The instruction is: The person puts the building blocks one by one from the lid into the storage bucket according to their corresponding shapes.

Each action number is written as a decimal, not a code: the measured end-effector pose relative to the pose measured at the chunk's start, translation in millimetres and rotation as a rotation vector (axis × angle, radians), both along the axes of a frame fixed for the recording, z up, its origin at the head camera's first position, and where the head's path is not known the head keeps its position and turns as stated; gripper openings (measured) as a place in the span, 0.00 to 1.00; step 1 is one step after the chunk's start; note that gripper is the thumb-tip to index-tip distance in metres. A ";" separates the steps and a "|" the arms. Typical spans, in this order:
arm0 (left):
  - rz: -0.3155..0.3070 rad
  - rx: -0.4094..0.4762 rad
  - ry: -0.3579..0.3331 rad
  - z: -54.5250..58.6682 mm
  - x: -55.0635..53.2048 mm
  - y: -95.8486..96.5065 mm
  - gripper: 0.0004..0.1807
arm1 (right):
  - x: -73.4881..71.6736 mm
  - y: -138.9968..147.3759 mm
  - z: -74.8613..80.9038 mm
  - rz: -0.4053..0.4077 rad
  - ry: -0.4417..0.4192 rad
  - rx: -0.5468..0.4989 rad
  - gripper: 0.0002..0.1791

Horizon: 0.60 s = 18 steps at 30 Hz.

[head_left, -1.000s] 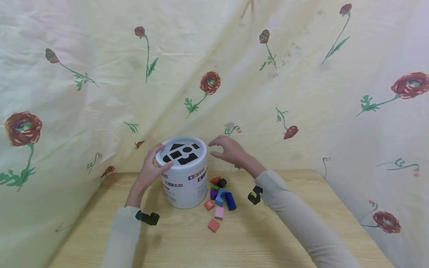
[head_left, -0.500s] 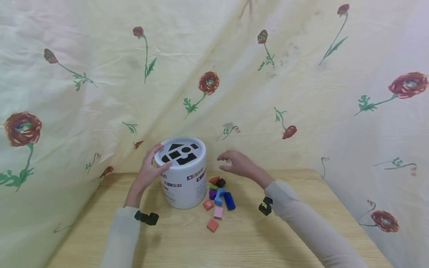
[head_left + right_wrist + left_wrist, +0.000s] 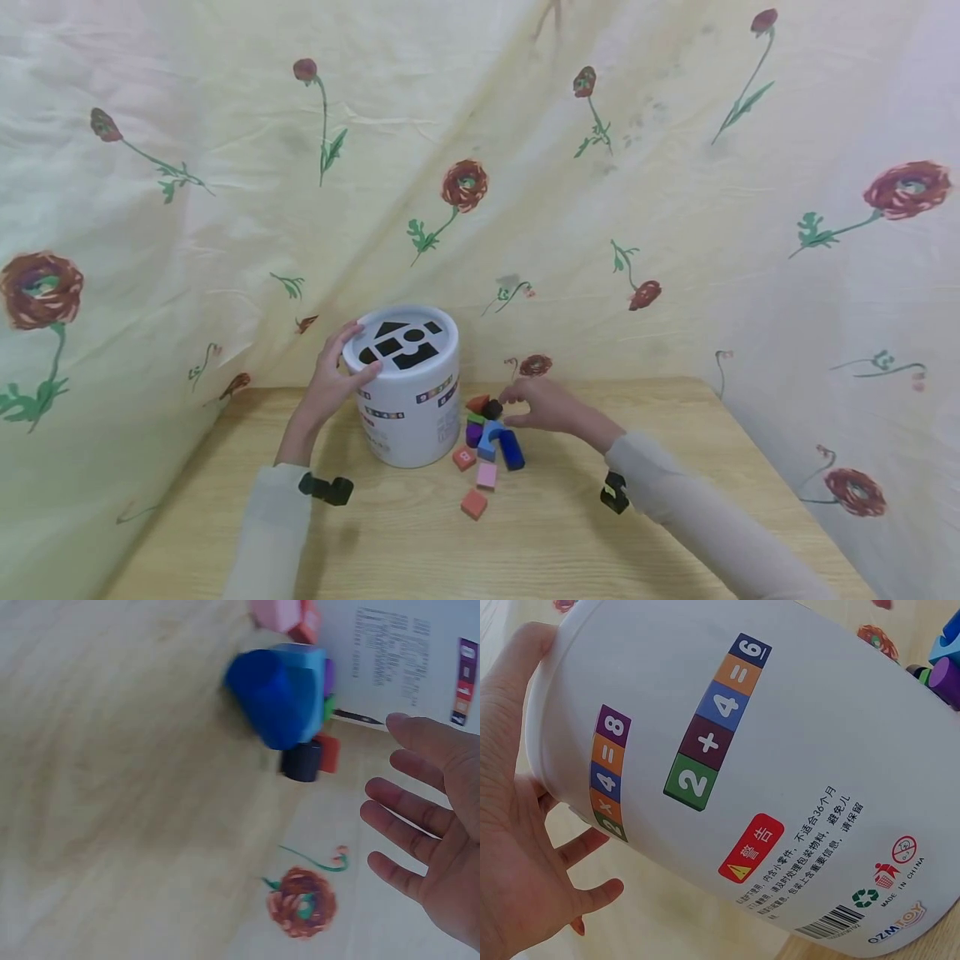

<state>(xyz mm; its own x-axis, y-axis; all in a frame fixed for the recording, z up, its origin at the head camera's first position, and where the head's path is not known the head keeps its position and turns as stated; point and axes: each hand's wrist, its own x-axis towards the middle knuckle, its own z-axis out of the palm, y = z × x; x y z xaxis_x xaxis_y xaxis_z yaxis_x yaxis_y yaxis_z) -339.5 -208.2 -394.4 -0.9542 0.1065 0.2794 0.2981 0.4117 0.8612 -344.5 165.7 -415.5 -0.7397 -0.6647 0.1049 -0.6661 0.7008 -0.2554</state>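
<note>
A white shape-sorter bucket (image 3: 411, 417) stands upright, its lid cut with several dark shaped holes. My left hand (image 3: 330, 379) grips the bucket's rim from the left side, with the thumb over the lid edge. In the left wrist view, some fingers of that hand reach past the bucket's side. My right hand (image 3: 551, 406) is just right of the block pile, with its fingers spread and nothing between them. Nearest to it are a black block (image 3: 492, 409), a blue cylinder (image 3: 512, 450) and a light blue arch block (image 3: 489, 440).
Beside the bucket also lie an orange-red block (image 3: 477, 404), a purple block (image 3: 474, 434) and a red block with a number (image 3: 464, 457). A pink block (image 3: 487, 476) and another red block (image 3: 474, 503) lie nearer on the wooden table (image 3: 405, 550). Flowered cloth (image 3: 375, 167) hangs behind.
My right hand has come down from beside the bucket's lid, to the right side of the block pile. The left hand has stayed on the rim.
</note>
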 end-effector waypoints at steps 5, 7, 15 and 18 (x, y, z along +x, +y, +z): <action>0.009 -0.006 -0.001 0.8 0.7 0.7 0.45 | 4.5 4.7 -18.5 -0.042 -0.030 0.001 0.19; 0.008 -0.002 0.009 -0.4 1.5 -0.1 0.45 | 7.5 5.4 -24.8 -0.083 -0.059 -0.004 0.20; 0.001 0.003 0.034 -4.1 0.4 0.1 0.44 | 14.9 6.6 -44.0 -0.172 -0.055 0.010 0.21; 0.004 0.003 0.036 -3.7 0.6 0.3 0.44 | 16.8 5.8 -49.2 -0.188 -0.034 0.022 0.22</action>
